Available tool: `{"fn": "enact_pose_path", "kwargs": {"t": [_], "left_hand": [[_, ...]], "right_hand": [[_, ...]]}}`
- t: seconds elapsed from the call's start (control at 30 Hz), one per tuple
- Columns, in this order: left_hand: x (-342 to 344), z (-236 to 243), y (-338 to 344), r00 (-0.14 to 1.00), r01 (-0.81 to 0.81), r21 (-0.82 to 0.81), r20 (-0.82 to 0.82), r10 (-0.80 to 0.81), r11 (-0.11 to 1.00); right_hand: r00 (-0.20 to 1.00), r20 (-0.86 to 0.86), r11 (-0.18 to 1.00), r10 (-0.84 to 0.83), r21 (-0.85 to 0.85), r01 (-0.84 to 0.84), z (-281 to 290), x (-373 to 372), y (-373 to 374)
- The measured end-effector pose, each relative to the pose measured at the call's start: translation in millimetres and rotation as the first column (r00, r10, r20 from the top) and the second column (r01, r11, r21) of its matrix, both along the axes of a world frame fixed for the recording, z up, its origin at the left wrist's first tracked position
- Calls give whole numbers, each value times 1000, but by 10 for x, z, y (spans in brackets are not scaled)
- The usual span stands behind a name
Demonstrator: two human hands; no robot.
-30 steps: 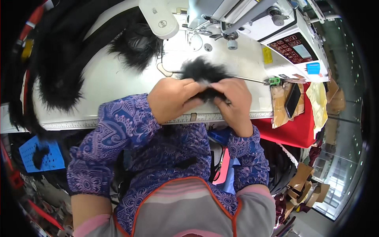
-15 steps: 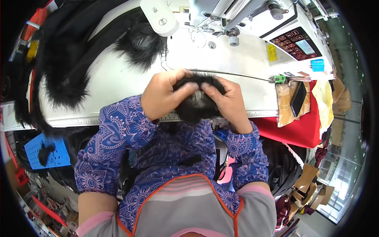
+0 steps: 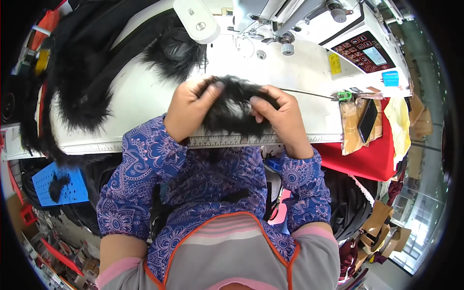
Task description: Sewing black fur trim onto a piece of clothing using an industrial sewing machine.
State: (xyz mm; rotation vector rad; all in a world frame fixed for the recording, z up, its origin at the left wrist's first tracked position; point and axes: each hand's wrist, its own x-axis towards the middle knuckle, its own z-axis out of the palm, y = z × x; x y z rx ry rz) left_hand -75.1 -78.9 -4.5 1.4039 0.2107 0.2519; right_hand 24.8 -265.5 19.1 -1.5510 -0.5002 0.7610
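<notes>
A ragged black fur piece [image 3: 237, 126] is pinched at its two sides between thumb and curled fingers, by the left hand [image 3: 186, 107] at 9 o'clock and the right hand [image 3: 286, 118] at 3, and a paler patch is shown at its middle. It is held over the front part of the white worktop [image 3: 137, 104]; whether the two touch cannot be told. Measured from the fur, the worktop's near edge is lined at 6 o'clock by a ruler strip [image 3: 227, 140]. Dark fluffy trim [image 3: 82, 104] is draped at 9, and a second tuft [image 3: 180, 55] is laid between 10 and 11. A thin rod [image 3: 311, 93] is stretched toward a green clip [image 3: 344, 96] at 3, beyond which a dark flat slab [image 3: 366, 122] is rested on a brown packet [image 3: 349, 135]. Red cloth [image 3: 360, 162] is spread at 4; farther out that way, cardboard boxes [image 3: 379, 220] are piled near a bright window [image 3: 415, 227]. A blue perforated tray [image 3: 72, 186] is seen at 8. Small dark marks are borne by a white rounded housing [image 3: 197, 21] at 11. The sewing machine [image 3: 290, 34] is mounted at 1; its dark control panel [image 3: 362, 53], at 2, is covered with marked keys and a lit display, and a yellow label [image 3: 334, 63] is stuck nearby, its print too small to be made out.
</notes>
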Motion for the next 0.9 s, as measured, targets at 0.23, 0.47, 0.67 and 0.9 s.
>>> {"fn": "enact_pose_path", "kwargs": {"t": [0.23,0.47,0.67,0.9], "left_hand": [[-40,-49,-41,992,114,183,41,-123,977],[-37,23,17,992,80,-76,-94,-87,994],[-38,-41,67,987,149,27,-62,-147,989],[-53,-102,-1,987,158,11,-16,-158,987]], "right_hand": [[964,266,997,8,-80,14,-38,-46,19],[980,197,995,-27,-93,46,12,25,-43],[915,403,999,-23,-29,38,-11,-12,-9],[869,465,982,166,-153,-106,62,13,67]]}}
